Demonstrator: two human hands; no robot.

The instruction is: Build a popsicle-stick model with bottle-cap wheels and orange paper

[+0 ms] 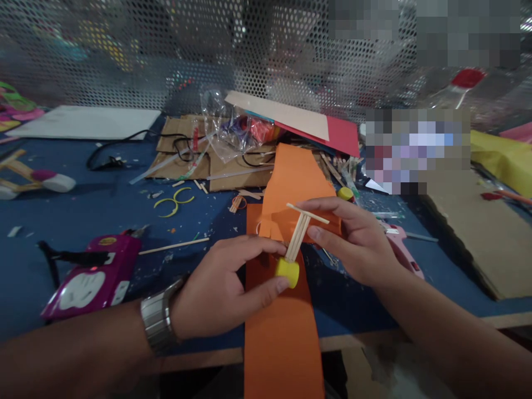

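My left hand [224, 285] pinches a small yellow cap [287, 272] between thumb and forefinger. A bundle of thin wooden sticks [298, 235] rises from the cap and carries a cross stick at its top. My right hand [353, 241] grips the upper part of the sticks with thumb and fingers. Both hands hover over a long orange paper sheet [282, 332] that lies on the blue table [103, 210] and hangs over its front edge. A metal watch [160, 321] is on my left wrist.
A magenta device [93, 277] lies at the left. A pink glue gun [403, 249] lies right of my hand. Brown cardboard [477, 233], a plastic bag [233, 130], loose sticks, yellow rings [174, 202] and a black cable litter the table. A perforated metal screen stands behind.
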